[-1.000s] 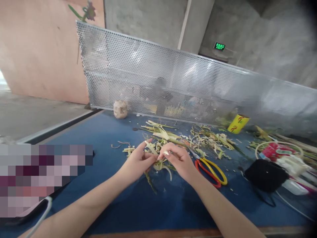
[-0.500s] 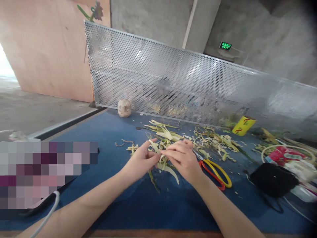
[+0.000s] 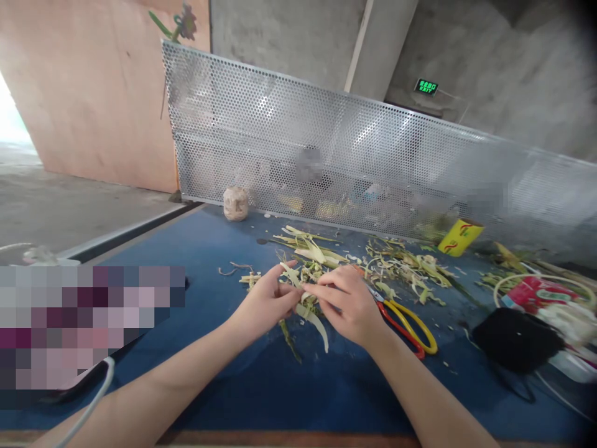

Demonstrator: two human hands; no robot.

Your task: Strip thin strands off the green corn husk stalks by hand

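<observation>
Above the blue tabletop point(image 3: 224, 386), my left hand point(image 3: 265, 300) is closed, thumb and fingers pinching a pale green plant strip point(image 3: 316, 322) whose curled lower end hangs down. My right hand point(image 3: 351, 303) meets it at the left thumb, its thumb and forefinger drawn together at the strip. Whether the right fingertips grip the strip or something small is hard to make out. Behind and under both hands lies a heap of pale leaf strips point(image 3: 310, 252). Scissors point(image 3: 402, 333) with one red and one yellow handle rest beside my right wrist, their blades partly hidden by that hand.
A perforated metal screen point(image 3: 289, 124) closes off the far side. Before it stand a pale carved block point(image 3: 236, 204) and a yellow packet point(image 3: 461, 238). More plant scraps point(image 3: 410, 267) lie right of centre. A black pouch point(image 3: 517, 339) is at right; a white cable point(image 3: 100, 386) crosses near my left forearm.
My right hand has shifted slightly, its fingers a little more spread. The hanging end of the strip has swung a bit to the left. My left hand keeps nearly the same pose.
</observation>
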